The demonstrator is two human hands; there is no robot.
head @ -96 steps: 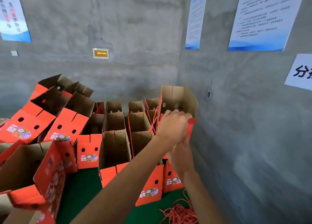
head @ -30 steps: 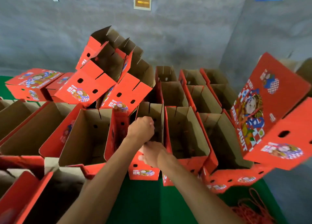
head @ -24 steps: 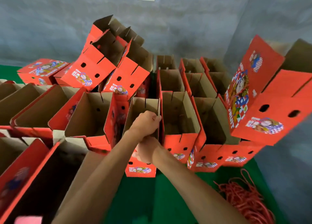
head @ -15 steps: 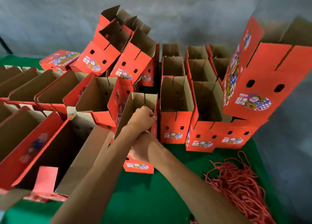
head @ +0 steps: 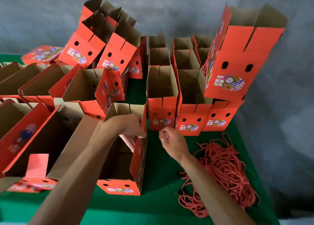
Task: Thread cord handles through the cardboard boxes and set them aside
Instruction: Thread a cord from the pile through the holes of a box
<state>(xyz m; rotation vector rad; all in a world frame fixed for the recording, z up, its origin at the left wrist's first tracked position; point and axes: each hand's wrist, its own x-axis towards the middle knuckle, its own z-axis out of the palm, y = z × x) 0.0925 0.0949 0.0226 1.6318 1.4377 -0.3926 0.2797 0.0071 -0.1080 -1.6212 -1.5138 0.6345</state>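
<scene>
Left hand [head: 129, 129] is grasping the right wall of the near open box [head: 138, 163], thumb outside, fingers inside; that box is standing on the green counter [head: 159, 165] among rows of other boxes [head: 161, 112]. Right hand [head: 171, 142] is hovering just right of it, grip loosely curled, apparently around nothing. Red cords [head: 226, 170] are lying piled to the right.
</scene>
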